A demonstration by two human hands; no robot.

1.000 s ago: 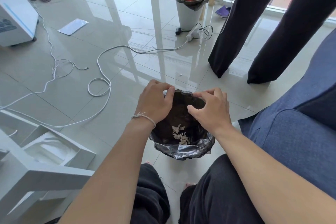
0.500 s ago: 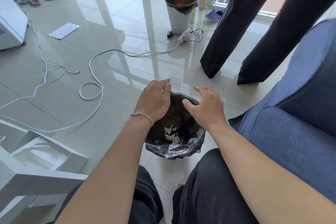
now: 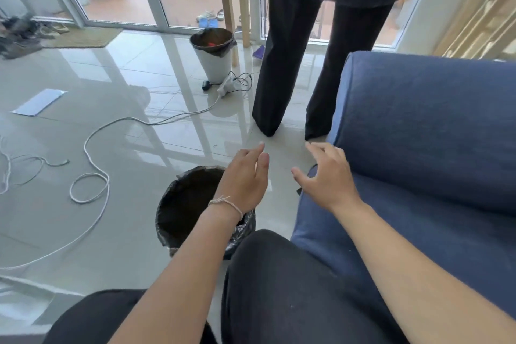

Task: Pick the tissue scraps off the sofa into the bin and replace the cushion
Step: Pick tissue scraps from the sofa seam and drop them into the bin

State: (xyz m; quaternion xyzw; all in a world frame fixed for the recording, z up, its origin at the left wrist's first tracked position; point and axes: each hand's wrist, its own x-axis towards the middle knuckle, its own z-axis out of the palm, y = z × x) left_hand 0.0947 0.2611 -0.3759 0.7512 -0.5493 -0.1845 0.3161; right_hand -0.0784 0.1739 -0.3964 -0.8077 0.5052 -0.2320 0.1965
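A small bin (image 3: pixel 187 204) lined with a black bag stands on the floor in front of my knees; its inside is dark and my left forearm hides part of it. My left hand (image 3: pixel 245 176) hovers above the bin's right rim, fingers apart, holding nothing. My right hand (image 3: pixel 326 176) is open too, fingers spread, at the front corner of the blue sofa (image 3: pixel 418 190). The sofa's blue armrest bolster (image 3: pixel 427 126) lies just right of that hand. No tissue scraps show on the sofa.
A person in black trousers (image 3: pixel 287 64) stands close ahead, next to the sofa arm. A second white bin (image 3: pixel 213 53) and a power strip (image 3: pixel 227 84) sit farther back. White cables (image 3: pixel 92 176) loop over the tiled floor on the left. A paper sheet (image 3: pixel 39 102) lies far left.
Both hands have let go of the bin's bag rim and lifted away to the right. My view has swung up and right, bringing the sofa arm into sight.
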